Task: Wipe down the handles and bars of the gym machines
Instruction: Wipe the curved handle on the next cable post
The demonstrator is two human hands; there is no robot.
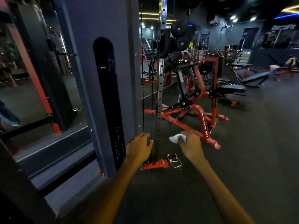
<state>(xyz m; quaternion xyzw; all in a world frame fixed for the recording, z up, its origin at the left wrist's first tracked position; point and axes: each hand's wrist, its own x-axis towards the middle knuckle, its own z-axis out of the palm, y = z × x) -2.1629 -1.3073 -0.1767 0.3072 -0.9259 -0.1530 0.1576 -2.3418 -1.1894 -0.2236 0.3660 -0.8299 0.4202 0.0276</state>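
Right hand (pixel 191 143) clenched a crumpled white cloth (pixel 177 137). Left hand (pixel 140 145), grip released, fingers loose, rested beside the perforated grey steel upright (pixel 159 97).

Dim gym interior, lit by a few ceiling lights and coloured strips.

Small white ceiling spots (pixel 233 17) and yellow strip lights (pixel 148 13) glow at the top, with a blue strip (pixel 286 16) at the far right; the floor (pixel 242 159) stays dark and grainy. Wide-angle distortion bends the upright panel (pixel 100 78) and stretches the edges. The far background is soft and smeared, and the left edge is blurred.
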